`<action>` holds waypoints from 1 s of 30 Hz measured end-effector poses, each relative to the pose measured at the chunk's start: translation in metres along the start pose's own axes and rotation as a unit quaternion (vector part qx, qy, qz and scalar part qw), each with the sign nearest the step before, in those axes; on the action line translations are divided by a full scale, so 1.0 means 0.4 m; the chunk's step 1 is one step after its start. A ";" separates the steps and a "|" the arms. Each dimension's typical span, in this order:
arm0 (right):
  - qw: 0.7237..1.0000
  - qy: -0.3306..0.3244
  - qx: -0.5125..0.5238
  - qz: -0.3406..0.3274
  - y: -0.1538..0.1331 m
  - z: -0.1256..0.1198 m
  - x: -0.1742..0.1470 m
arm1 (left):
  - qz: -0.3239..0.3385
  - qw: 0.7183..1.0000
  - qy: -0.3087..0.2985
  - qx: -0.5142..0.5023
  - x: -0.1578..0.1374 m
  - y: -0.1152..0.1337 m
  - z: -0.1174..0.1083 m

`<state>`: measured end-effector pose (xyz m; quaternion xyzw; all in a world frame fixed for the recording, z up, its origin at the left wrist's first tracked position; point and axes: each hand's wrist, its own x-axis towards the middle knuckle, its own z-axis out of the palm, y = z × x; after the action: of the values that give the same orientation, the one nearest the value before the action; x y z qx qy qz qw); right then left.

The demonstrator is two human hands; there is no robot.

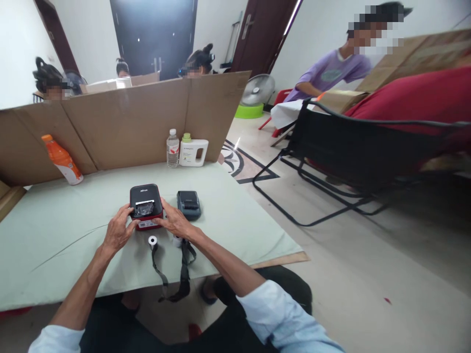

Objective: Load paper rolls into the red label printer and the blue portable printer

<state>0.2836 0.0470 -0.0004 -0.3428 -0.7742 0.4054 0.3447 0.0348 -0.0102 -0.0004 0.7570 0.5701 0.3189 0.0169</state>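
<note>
Between my two hands a small label printer (144,194), with a black top and a red lower body, sits on the pale green cloth. My left hand (119,228) grips its left side, thumb at the front lower edge. On the opposite side my right hand (175,218) holds it with the fingers along the edge and the thumb at the front. Crumpled shiny dark material shows in the printer's top window. A dark blue-grey portable printer (189,205) lies just right of my right hand. Nearer me is a small white paper roll (152,240); a second roll (177,241) is partly hidden by my right wrist.
Black straps (184,274) hang over the front edge of the table (73,260). An orange bottle (63,159), a clear water bottle (172,148) and a white jug (194,152) stand along a cardboard partition (136,122). Right are a black folding chair (342,147) and another person (331,73).
</note>
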 end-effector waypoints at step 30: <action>0.969 0.046 -0.211 -0.119 0.034 0.033 0.052 | 0.024 0.998 -0.001 -0.055 0.040 0.019 -0.028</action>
<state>0.2654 0.0647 -0.0123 -0.3312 -0.8607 0.1729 0.3460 0.0379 -0.0027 0.0188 0.7687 0.5333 0.3493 0.0518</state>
